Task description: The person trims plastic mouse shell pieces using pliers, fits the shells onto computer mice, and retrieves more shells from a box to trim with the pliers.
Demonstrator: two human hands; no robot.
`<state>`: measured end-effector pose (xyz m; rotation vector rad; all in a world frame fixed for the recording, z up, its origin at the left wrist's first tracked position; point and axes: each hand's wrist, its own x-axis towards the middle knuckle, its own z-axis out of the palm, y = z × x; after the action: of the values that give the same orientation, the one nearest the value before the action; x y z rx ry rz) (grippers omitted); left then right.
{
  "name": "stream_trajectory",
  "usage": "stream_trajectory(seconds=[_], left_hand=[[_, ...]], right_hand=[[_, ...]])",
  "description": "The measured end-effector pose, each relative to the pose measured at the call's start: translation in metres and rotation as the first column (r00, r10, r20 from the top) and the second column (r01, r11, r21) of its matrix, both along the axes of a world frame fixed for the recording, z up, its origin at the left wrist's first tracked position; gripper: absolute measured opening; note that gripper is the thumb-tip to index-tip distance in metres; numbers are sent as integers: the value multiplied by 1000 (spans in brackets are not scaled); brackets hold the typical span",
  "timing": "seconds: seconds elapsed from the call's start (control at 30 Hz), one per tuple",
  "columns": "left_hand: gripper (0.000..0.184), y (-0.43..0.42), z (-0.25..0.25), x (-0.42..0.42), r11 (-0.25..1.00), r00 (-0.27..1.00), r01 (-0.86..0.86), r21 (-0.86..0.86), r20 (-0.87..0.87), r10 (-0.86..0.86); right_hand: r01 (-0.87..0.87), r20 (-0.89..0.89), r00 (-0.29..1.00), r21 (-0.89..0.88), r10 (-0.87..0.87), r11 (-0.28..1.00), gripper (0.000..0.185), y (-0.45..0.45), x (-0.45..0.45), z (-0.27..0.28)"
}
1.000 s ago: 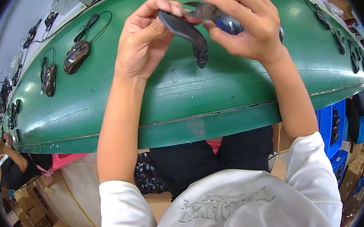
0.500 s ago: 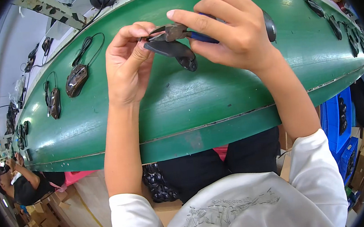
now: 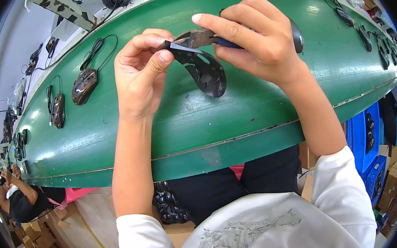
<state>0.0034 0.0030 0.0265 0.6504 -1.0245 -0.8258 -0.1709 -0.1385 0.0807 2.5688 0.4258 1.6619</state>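
Between the thumb and fingers of my left hand (image 3: pixel 142 74) is one end of a curved black plastic mouse shell (image 3: pixel 206 73). Its broad end hangs down to the right, with cut-outs showing. My right hand (image 3: pixel 262 43) is closed round cutting pliers (image 3: pixel 202 38) with blue handles, largely covered by the fingers. The pliers' metal jaws lie just behind the shell's upper edge, close to my left fingertips; whether they touch the shell I cannot tell. Partly hidden behind my right hand, a dark rounded piece (image 3: pixel 297 36) rests on the green belt (image 3: pixel 180 125).
Corded mice (image 3: pixel 84 86) lie on the belt to the left, and more mice (image 3: pixel 363 38) to the right. Blue crates (image 3: pixel 363 140) stand at the lower right. A co-worker (image 3: pixel 23 198) sits at the far left. Small black scraps dot the belt.
The mouse shell has turned in my left hand, so more of its cut-out face shows and it hangs lower. The pliers have shifted slightly right, away from my left fingertips.
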Motion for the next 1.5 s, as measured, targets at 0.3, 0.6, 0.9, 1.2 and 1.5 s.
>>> stream_trajectory(seconds=[0.3, 0.6, 0.9, 1.2, 1.5], left_hand=[[20, 6, 15, -7, 1000, 992, 21, 8, -125, -20], [18, 7, 14, -7, 999, 990, -26, 29, -136, 29], [18, 7, 12, -6, 996, 988, -39, 82, -146, 50], [16, 8, 16, -9, 986, 982, -70, 152, -163, 95], [20, 10, 15, -6, 986, 978, -42, 164, -196, 74]], right_hand=[[40, -36, 999, 103, -37, 994, 51, 12, 3, 4], [163, -158, 973, -38, -167, 986, 48, -15, -1, -16], [164, -230, 968, 279, -100, 946, 49, 13, 0, -14], [271, -339, 916, 129, -215, 954, 37, 6, -5, -1], [196, -399, 915, 308, -61, 931, 42, 18, 1, -2]])
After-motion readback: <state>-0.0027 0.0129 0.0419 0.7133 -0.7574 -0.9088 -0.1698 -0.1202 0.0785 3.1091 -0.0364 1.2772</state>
